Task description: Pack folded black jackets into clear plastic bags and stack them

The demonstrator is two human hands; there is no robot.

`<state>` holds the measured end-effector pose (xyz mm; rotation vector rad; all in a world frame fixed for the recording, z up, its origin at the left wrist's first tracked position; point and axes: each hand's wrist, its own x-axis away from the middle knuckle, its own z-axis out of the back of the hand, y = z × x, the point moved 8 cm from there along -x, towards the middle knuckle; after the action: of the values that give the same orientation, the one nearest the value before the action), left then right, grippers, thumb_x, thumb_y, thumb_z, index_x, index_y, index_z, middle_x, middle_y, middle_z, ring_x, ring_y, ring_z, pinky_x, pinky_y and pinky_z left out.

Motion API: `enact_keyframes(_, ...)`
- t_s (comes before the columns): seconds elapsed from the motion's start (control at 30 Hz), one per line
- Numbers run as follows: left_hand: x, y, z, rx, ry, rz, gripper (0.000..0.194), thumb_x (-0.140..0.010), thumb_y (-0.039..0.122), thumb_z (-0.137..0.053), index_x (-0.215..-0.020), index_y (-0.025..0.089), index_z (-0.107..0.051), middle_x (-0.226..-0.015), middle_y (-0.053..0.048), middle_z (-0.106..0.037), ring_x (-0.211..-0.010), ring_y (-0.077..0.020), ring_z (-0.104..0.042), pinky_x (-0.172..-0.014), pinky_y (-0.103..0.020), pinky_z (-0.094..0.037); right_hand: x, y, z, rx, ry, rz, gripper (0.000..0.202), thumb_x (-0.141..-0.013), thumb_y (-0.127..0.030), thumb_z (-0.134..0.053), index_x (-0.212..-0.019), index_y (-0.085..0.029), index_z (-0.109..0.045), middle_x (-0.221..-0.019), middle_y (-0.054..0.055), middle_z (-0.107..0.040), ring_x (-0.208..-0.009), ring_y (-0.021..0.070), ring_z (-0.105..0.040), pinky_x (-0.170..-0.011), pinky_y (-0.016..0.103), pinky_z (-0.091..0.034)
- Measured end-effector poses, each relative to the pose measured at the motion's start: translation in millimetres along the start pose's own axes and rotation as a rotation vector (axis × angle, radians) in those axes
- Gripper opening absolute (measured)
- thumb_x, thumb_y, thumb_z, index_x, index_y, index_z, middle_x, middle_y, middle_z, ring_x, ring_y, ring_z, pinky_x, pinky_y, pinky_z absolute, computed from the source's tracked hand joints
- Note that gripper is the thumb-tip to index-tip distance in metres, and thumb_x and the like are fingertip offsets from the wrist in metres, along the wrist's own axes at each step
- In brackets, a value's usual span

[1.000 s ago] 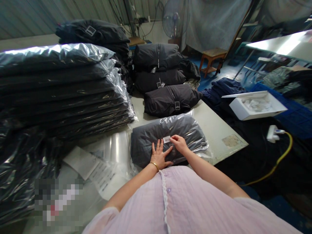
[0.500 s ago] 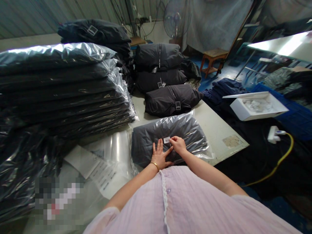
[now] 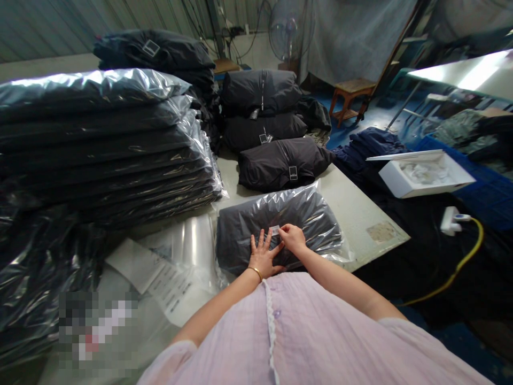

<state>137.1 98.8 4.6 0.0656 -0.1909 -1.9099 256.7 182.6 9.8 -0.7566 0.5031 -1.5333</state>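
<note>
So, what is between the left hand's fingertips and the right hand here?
In the head view, a small white label lies between the left hand and the right hand, over the plastic-wrapped dark bundle.

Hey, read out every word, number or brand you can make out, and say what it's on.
No text can be read.
White label at the right hand: too small.
Square tags on the dark bundles: too small.
Printed sheet left of the left hand: too blurred.
</note>
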Motion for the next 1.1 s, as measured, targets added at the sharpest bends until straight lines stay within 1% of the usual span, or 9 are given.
enact_keyframes(0.13,-1,0,-1.8,-0.014,-0.021,0.004,0.094,-0.061,0.073,-0.069,-0.144,0.044,-0.038,-0.164,-0.005,-0.006,-0.147,-0.0422,0.004,-0.108,-0.070,0.010,0,0,-2,0.081,-0.004,-0.014,0.023,-0.083,-0.039,-0.057,-0.081,-0.026,-0.075,-0.082,0.005,-0.074,-0.078,0.0200,-0.067,-0.067,0.027,-0.043)
enact_keyframes(0.27,0,1,-1.3,-0.010,-0.029,0.002,0.095,-0.060,0.073,-0.069,-0.144,0.044,-0.038,-0.164,-0.005,-0.006,-0.147,-0.0424,0.002,-0.108,-0.069,0.010,-1,-2,1,0.212,-0.011,-0.011,0.023,-0.084,-0.039,-0.056,-0.085,-0.027,-0.076,-0.085,0.006,-0.074,-0.081,0.0211,-0.067,-0.070,0.028,-0.045)
enact_keyframes(0.4,0,2,-0.4,-0.004,-0.022,-0.010,0.094,-0.061,0.074,-0.067,-0.144,0.045,-0.036,-0.164,-0.005,-0.006,-0.147,-0.0423,0.002,-0.108,-0.069,0.011,-5,-13,5,0.381,-0.039,0.066,0.024,-0.085,-0.038,-0.055,-0.086,-0.026,-0.076,-0.088,0.009,-0.075,-0.085,0.0224,-0.068,-0.075,0.030,-0.045)
enact_keyframes(0.57,0,3,-1.9,-0.013,-0.027,-0.023,0.095,-0.061,0.075,-0.067,-0.145,0.044,-0.035,-0.164,-0.006,-0.007,-0.147,-0.0425,0.001,-0.108,-0.070,0.010,-9,-27,2,0.509,-0.087,0.157,0.025,-0.086,-0.032,-0.055,-0.088,-0.018,-0.076,-0.091,0.018,-0.073,-0.087,0.0264,-0.068,-0.077,0.033,-0.045)
enact_keyframes(0.73,1,2,-0.2,0.008,-0.039,-0.019,0.095,-0.060,0.079,-0.065,-0.144,0.046,-0.036,-0.163,-0.007,-0.008,-0.147,-0.0432,-0.001,-0.108,-0.070,0.010,-8,-31,7,0.568,-0.086,0.245,0.024,-0.084,-0.037,-0.060,-0.091,-0.018,-0.072,-0.094,0.016,-0.071,-0.089,0.0266,-0.065,-0.077,0.033,-0.045)
enact_keyframes(0.83,5,3,8.2,0.037,-0.030,-0.034,0.095,-0.062,0.081,-0.061,-0.146,0.044,-0.035,-0.163,-0.009,-0.011,-0.146,-0.0442,-0.003,-0.108,-0.071,0.008,0,-35,17,0.549,-0.019,0.390,0.021,-0.086,-0.035,-0.060,-0.094,-0.018,-0.070,-0.098,0.014,-0.068,-0.096,0.0259,-0.061,-0.083,0.034,-0.043)
enact_keyframes(0.93,9,10,22.3,0.068,0.021,-0.125,0.090,-0.072,0.079,-0.052,-0.149,0.037,-0.032,-0.160,-0.010,-0.024,-0.147,-0.0403,-0.012,-0.112,-0.067,0.004,14,-38,21,0.502,0.002,0.592,0.021,-0.091,-0.026,-0.053,-0.103,-0.019,-0.069,-0.109,0.012,-0.067,-0.107,0.0250,-0.056,-0.093,0.035,-0.040)
enact_keyframes(1.0,9,15,32.1,0.091,0.083,-0.184,0.078,-0.085,0.069,-0.044,-0.150,0.029,-0.032,-0.154,-0.010,-0.037,-0.145,-0.0318,-0.023,-0.118,-0.058,-0.002,25,-37,17,0.467,-0.033,0.716,0.027,-0.092,-0.020,-0.049,-0.113,-0.020,-0.067,-0.120,0.011,-0.064,-0.118,0.0245,-0.051,-0.100,0.036,-0.037)
enact_keyframes(1.1,1,10,41.0,0.101,0.183,-0.142,0.057,-0.097,0.046,-0.034,-0.149,0.021,-0.034,-0.147,-0.008,-0.048,-0.140,-0.0206,-0.036,-0.121,-0.044,-0.017,40,-32,5,0.445,-0.117,0.881,0.040,-0.091,-0.015,-0.048,-0.128,-0.020,-0.060,-0.136,0.007,-0.057,-0.136,0.0235,-0.038,-0.109,0.039,-0.031)
